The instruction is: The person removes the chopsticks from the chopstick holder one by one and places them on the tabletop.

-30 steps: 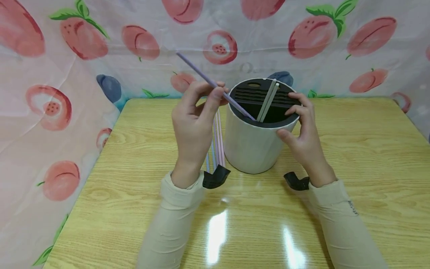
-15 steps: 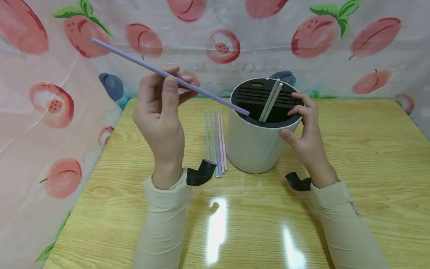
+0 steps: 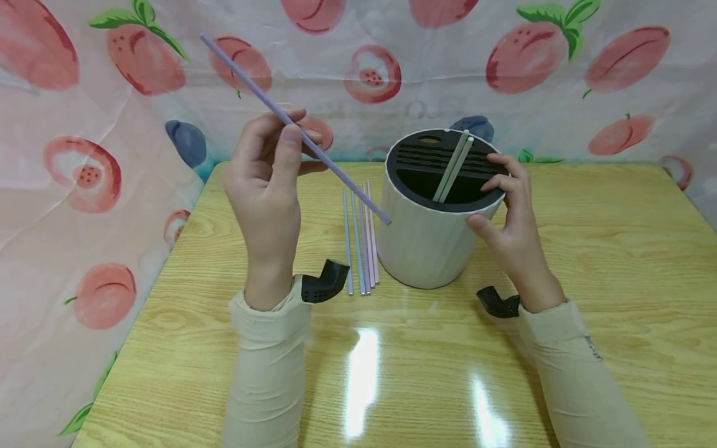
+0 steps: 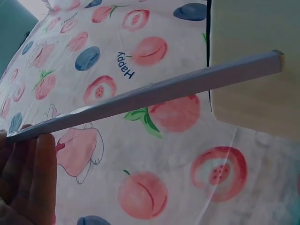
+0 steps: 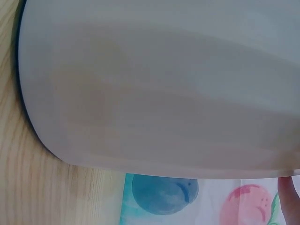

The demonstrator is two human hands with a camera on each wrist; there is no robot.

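Observation:
In the head view my left hand (image 3: 267,171) pinches a purple chopstick (image 3: 347,178) between thumb and fingers. The chopstick slants down to the right. Its lower end appears in front of the white utensil holder (image 3: 422,249), below the rim; whether it touches is unclear. The left wrist view shows the same chopstick (image 4: 164,92) with its squared end before the holder's pale wall (image 4: 253,103). My right hand (image 3: 510,214) grips the holder's right rim, fingers over the black insert (image 3: 406,198), thumb outside. Two pale green chopsticks (image 3: 456,170) lean inside the holder's front opening.
Left of the holder, several chopsticks lie side by side on the wooden table (image 3: 426,373), including blue ones (image 3: 357,242) and pink ones (image 3: 373,242). The holder's insert has slots at the back. A fruit-print cloth (image 3: 437,68) hangs behind the table.
My left hand has drawn back leftward from the holder with the purple chopstick. The chopstick's lower end has left the opening and dropped below rim level. My right hand keeps its grip.

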